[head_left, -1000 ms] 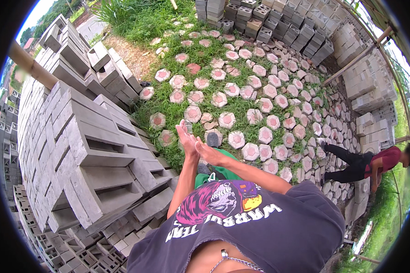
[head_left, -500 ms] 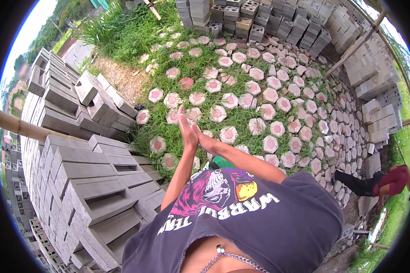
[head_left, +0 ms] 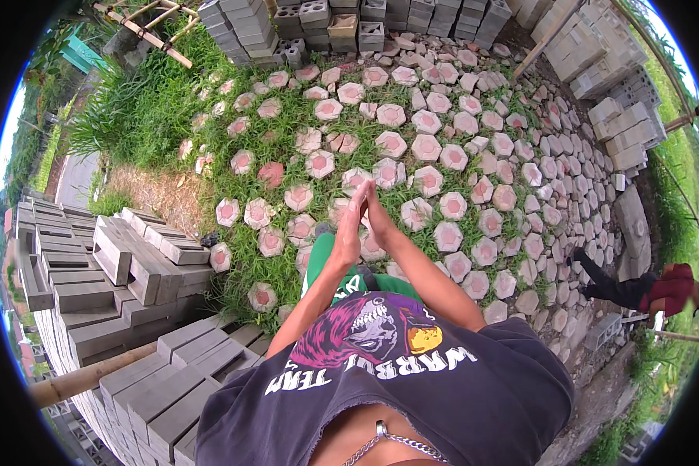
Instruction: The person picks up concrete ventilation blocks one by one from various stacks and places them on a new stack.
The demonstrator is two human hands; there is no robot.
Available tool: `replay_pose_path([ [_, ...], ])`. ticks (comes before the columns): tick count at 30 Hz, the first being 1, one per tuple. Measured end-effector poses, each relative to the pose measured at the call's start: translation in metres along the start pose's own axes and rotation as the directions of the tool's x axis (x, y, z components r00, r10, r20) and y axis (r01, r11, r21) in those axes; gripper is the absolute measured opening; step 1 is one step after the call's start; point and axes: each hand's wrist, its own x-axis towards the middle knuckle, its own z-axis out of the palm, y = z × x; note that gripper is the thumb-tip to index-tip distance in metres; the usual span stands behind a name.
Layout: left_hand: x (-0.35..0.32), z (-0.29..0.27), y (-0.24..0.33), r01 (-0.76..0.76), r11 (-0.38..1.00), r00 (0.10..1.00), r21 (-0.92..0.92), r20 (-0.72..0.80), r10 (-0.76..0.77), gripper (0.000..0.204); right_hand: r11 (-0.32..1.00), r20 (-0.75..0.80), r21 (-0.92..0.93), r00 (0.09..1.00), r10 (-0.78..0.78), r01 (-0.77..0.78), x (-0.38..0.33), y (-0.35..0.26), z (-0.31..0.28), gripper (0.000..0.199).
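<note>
Pink and pale grey, the hexagonal pavers (head_left: 428, 180) lie flat in the grass (head_left: 155, 132) below and beyond the hands. About as broad as they are long, they give us no long axis that we can tell, and we cannot say that any one points a particular way; their rows fan off toward the right.

Over them we see the left hand (head_left: 351, 235) and the right hand (head_left: 379, 220) set palm toward palm, fingers straight and together, tips meeting. Neither is curled: both are flat and unclenched, resting on each other alone. Whether the palms touch all the way down, we cannot tell. The joined fingers point away from the chest, leaning slightly right, and the forearms slant inward from either side of the dark T-shirt (head_left: 442, 388), making a wedge.

Under the left forearm we notice green trousers (head_left: 318, 260). Stacked grey blocks (head_left: 163, 380) stand to the left, a bamboo pole (head_left: 93, 377) running beside them. Well apart, at the right, we find another person (head_left: 667, 291) in a red top.
</note>
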Motion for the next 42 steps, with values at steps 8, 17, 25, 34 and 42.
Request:
replay_pose_path([
  [8, 0.127, -0.114, -0.001, 0.280, 0.958, 0.957, 0.056, 0.068, -0.283, 0.054, 0.994, -0.159, -0.054, 0.981, -0.107, 0.100, 0.119, -0.077, -0.026, 0.050],
  [17, 0.290, -0.223, -0.007, 0.329, 0.875, 0.944, 0.355, -0.090, -0.319, 0.028, 0.951, -0.260, -0.165, 0.918, -0.298, 0.262, 0.240, -0.162, -0.007, 0.024],
  [25, 0.416, -0.215, -0.009, 0.350, 0.870, 0.934, 0.347, -0.193, -0.299, 0.020, 0.986, -0.429, -0.141, 0.893, -0.138, 0.085, 0.306, -0.189, -0.061, 0.030],
  [34, 0.551, -0.180, -0.053, 0.517, 0.771, 0.836, 0.371, -0.410, -0.364, 0.036, 0.990, -0.370, -0.036, 0.918, -0.142, 0.139, 0.436, -0.287, -0.167, 0.041],
  [42, 0.652, -0.157, -0.060, 0.462, 0.862, 0.765, 0.208, -0.586, -0.268, 0.047, 0.996, -0.290, -0.012, 0.953, -0.090, 0.090, 0.515, -0.391, -0.258, 0.044],
])
